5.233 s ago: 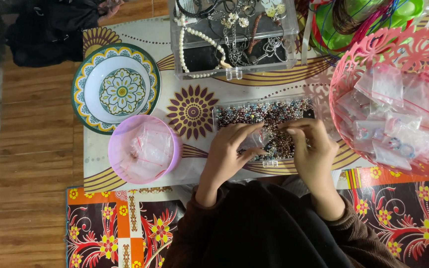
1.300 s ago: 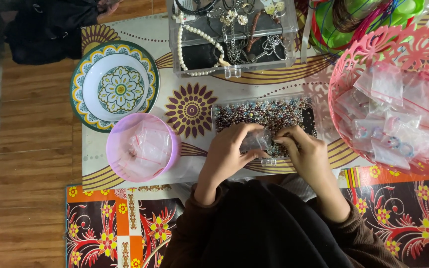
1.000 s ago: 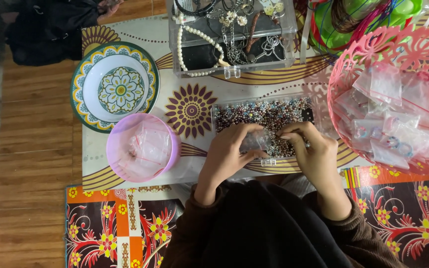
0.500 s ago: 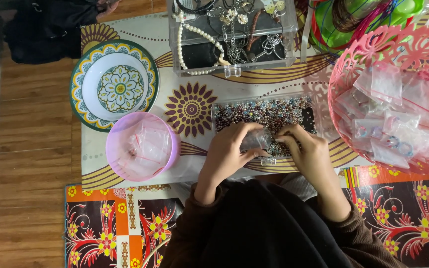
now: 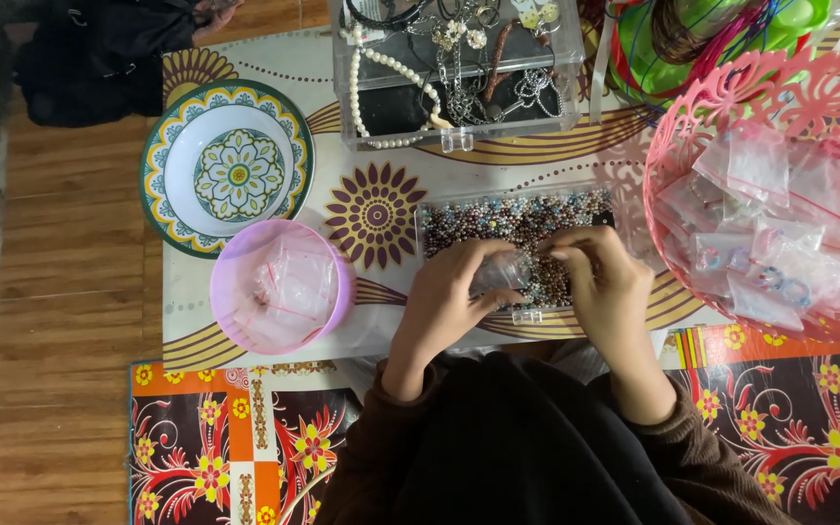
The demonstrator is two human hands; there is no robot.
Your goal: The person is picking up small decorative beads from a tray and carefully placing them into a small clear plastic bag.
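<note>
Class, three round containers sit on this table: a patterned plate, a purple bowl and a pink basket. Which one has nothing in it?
The patterned plate, at the far left. The purple bowl beside it and the pink basket on the right both hold small clear plastic bags.

Both forearms reach forward from the body in dark brown sleeves, bent at the elbows so the hands come close together in front of the chest. The left hand (image 5: 442, 303) lies palm down, wrist straight, its fingers (image 5: 483, 255) curled with the thumb pressed toward them in a pinch. The right hand (image 5: 607, 292) sits just beside it, a little farther forward, back of the hand up, its fingers (image 5: 576, 245) bent inward and drawn together at the tips, pointing toward the left hand.
</note>
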